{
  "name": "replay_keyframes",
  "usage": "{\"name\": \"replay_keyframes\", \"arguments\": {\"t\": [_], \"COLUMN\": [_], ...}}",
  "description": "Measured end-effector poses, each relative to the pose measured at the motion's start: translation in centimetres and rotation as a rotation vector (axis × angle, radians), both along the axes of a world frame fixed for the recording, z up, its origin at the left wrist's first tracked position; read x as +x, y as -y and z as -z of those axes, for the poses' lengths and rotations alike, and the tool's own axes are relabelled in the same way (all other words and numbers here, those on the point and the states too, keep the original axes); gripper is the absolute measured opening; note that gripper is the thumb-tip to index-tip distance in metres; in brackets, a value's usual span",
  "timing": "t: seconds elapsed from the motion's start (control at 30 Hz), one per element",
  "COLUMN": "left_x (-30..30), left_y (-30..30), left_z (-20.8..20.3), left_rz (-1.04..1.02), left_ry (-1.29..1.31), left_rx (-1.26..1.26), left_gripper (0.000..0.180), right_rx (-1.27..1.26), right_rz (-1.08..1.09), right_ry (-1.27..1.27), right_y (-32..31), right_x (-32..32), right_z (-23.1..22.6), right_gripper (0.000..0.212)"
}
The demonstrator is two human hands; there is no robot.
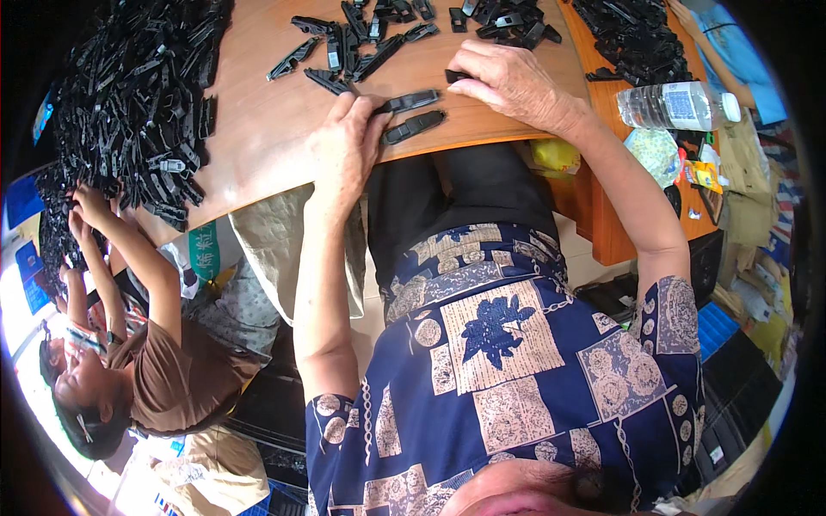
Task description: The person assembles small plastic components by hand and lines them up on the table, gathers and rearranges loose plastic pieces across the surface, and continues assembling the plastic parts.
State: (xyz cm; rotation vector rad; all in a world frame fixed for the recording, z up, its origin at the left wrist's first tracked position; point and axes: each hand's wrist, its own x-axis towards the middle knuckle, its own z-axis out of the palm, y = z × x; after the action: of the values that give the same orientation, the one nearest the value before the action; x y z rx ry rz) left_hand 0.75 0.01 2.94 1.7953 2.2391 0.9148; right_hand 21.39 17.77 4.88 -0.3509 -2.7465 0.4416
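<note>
My left hand (346,142) is at the near edge of the table, with its fingers closed at the end of a long black plastic piece (411,101). A second long black piece (415,126) lies just below it, close to the table edge. Further right, my right hand (516,84) pinches a small black part (453,76) between thumb and fingers, slightly above the wood. Beyond my hands is a loose group of similar black pieces (353,43), some with a silvery patch. Their exact kind I cannot make out.
A large heap of black pieces (138,95) covers the table's left side, where co-workers' hands (86,206) reach in. More piles lie at the back (516,21) and far right (632,39). A clear plastic bottle (671,107) lies at the right, near small coloured packets (705,175).
</note>
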Motion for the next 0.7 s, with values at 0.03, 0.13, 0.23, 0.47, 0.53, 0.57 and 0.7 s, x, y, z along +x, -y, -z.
{"name": "replay_keyframes", "arguments": {"t": [0.03,0.13,0.23,0.47,0.53,0.57,0.7], "left_x": [0.2,0.2,0.4,0.4,0.7,0.8,0.9], "left_y": [-0.6,-1.1,-1.0,-1.0,-1.1,-1.2,-1.2], "left_z": [0.1,0.5,0.6,0.6,0.3,0.3,0.2], "left_rz": [0.053,0.059,0.067,0.093,0.077,0.078,0.098], "left_ry": [-0.033,-0.036,-0.033,0.062,0.068,0.072,0.094], "left_rx": [-0.03,-0.027,-0.004,0.049,0.013,0.013,0.039], "left_gripper": [0.015,0.013,0.013,0.012,0.012,0.012,0.011], "right_rx": [0.003,-0.004,0.046,-0.017,-0.034,-0.034,-0.11], "right_rz": [-0.015,-0.054,-0.069,-0.083,-0.094,-0.093,-0.089], "right_ry": [-0.015,0.064,0.136,0.191,0.225,0.229,0.233], "right_y": [0.2,0.4,0.8,0.6,0.4,0.3,0.5], "right_x": [-0.4,-0.9,-1.0,-1.1,-0.9,-0.8,-0.9], "right_z": [-0.2,-0.4,-0.8,-1.6,-1.6,-1.6,-2.1], "right_gripper": [0.022,0.021,0.022,0.023,0.024,0.024,0.023]}}
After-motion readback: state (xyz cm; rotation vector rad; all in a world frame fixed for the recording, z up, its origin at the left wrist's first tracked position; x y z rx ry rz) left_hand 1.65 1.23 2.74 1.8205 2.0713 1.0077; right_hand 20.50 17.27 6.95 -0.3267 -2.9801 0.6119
